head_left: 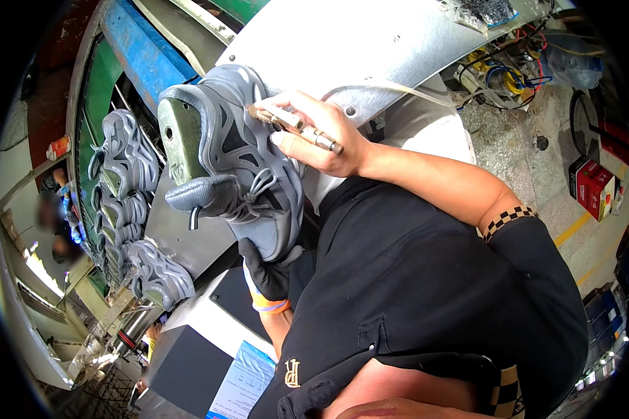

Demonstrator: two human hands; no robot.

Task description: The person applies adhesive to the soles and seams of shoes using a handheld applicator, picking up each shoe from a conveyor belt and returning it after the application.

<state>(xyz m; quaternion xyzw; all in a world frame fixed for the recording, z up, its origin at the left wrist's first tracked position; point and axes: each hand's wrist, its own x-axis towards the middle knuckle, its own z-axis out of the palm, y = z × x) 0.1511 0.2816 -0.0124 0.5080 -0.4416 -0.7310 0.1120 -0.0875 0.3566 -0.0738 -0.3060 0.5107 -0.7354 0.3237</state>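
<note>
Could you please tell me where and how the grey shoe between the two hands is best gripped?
Probably by the toe of the grey shoe, cupped from the picture's lower side, as the left hand does: the toe is rounded and points there, clear of the metal tool in the right hand.

You have tangled wires [500, 68] past the right edge of the metal table [314, 49], a red box [594, 187] on the floor [548, 178].

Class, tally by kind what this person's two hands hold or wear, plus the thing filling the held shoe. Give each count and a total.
Grey lace-up sneaker: 1
Green shoe last: 1
Handheld metal tool: 1
Dark glove: 1
Total: 4
</note>
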